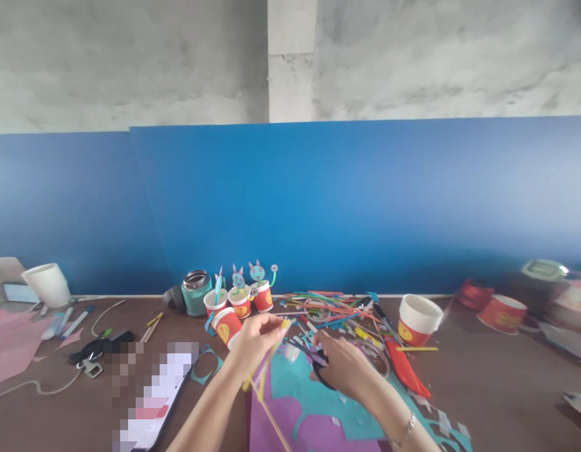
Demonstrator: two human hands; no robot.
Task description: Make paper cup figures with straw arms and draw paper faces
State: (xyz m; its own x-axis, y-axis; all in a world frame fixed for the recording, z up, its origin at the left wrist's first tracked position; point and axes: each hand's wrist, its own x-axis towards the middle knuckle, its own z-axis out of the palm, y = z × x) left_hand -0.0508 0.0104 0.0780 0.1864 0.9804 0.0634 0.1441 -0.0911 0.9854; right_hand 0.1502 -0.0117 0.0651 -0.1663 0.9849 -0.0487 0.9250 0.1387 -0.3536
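Observation:
My left hand (257, 336) pinches a yellow strip (261, 380), which hangs down below the fingers and looks like a straw or pipe cleaner; its exact kind is blurred. Dark-handled scissors (321, 367) are in my right hand (340, 364), their blades pointing left toward the pinched end of the strip. Under both hands lie cut sheets of teal paper (328, 402) and purple paper (271, 420). A red and white paper cup (227, 326) leans just behind my left hand. Behind it stand several cups bearing teal paper animal faces (257, 272).
Colourful pipe cleaners or straws (318, 307) are heaped at the back. A white-rimmed cup (417, 320) and a red pouch-like item (406, 370) lie right. A teal flask (196, 293), a phone (162, 395) and keys (90, 364) are left. A blue partition (318, 207) borders the table.

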